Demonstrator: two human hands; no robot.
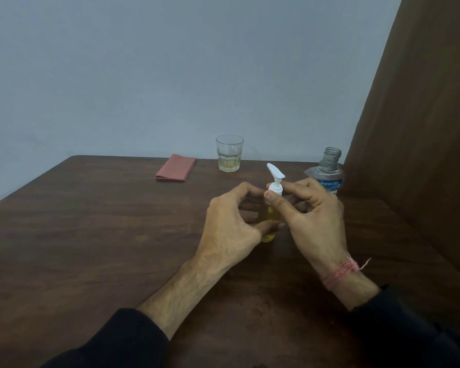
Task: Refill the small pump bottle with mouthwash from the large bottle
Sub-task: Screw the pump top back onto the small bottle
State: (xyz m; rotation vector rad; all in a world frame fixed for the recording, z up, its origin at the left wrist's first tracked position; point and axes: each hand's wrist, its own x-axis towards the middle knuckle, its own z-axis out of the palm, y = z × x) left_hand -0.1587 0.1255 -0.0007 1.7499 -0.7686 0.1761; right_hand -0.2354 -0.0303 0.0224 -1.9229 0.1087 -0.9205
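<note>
Yellow liquid shows in the small pump bottle [269,221], which stands upright on the tabletop, about mid-width and nearer the far edge than the near one. Its lower body is held by the left hand [231,221], fingers curled round it; the white pump head [274,181] is pinched at the collar by the right hand [314,208], thumb & forefinger closed on it. Judged step: the pump is being screwed at the neck; whether on or off can't be told. For a clean turn the body should be kept steady and vertical, w/ the twist applied at the collar only, not the spout. The large bottle [327,173], uncapped, stands just behind the right hand near the far right corner and could be knocked by the knuckles. A glass [229,154] w/ some pale liquid and a folded pink cloth [175,168] sit by the far edge, well apart from the hands.
</note>
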